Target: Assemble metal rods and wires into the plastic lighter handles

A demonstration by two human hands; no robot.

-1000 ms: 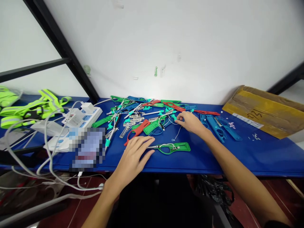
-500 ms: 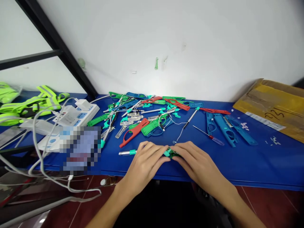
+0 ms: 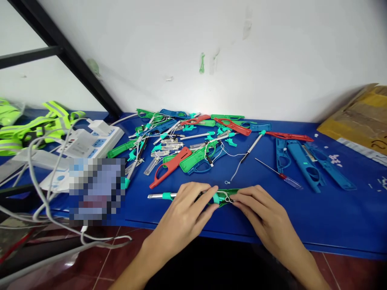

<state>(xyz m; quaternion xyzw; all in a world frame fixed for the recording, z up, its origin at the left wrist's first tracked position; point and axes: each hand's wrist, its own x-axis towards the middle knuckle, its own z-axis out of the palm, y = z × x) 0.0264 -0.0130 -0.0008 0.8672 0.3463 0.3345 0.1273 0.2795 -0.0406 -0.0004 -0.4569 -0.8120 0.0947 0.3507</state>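
A long-nosed lighter with a green shell (image 3: 229, 191) lies across the front of the table between my hands, its inside facing up. My left hand (image 3: 189, 209) grips its front part, fingertips closed at the teal trigger (image 3: 216, 198). Out past this hand, to the left, sticks the metal nozzle (image 3: 155, 196) with a teal collar. My right hand (image 3: 263, 211) pinches the rear end of the green shell, near a thin white wire (image 3: 226, 197) and a small black part. My fingers hide much of the shell.
Behind my hands lies a heap of lighter parts, with a red shell half (image 3: 171, 167) nearest. To the right are a screwdriver (image 3: 292, 182), blue shells (image 3: 305, 163) and a cardboard box (image 3: 356, 121). A power strip (image 3: 105, 141), cables and a blurred phone (image 3: 98, 189) stand left.
My right hand has shifted right along the lighter, away from my left hand. More of the green shell, trigger and white wire now shows between them. The camera view has shifted slightly.
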